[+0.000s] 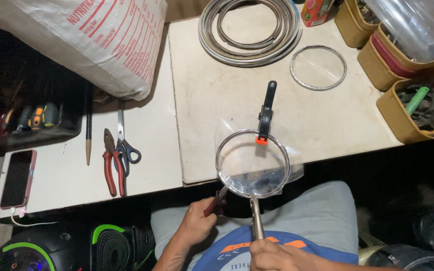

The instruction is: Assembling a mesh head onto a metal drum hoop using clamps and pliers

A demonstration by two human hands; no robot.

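Low in the middle of the frame, the left hand is clenched around a red-handled tool, its tip touching the lower left rim of a metal ring. The right hand, at the bottom edge, grips a long metal tool that rises to meet the ring's bottom rim. The ring sits at the near edge of the beige board, half overhanging it, with a clear plastic sheet stretched across it and sticking out past the rim. A black spring clamp with an orange tip pinches the top of the ring.

Up top centre lies a stack of metal hoops, and just right of it a single thin ring flat on the board. Along the right edge stand tan bins full of small tools. Left of the board, on the white table, lie red-handled pliers beside scissors, touching or nearly so, then a pencil, and a phone at far left. A white printed sack fills the upper left.
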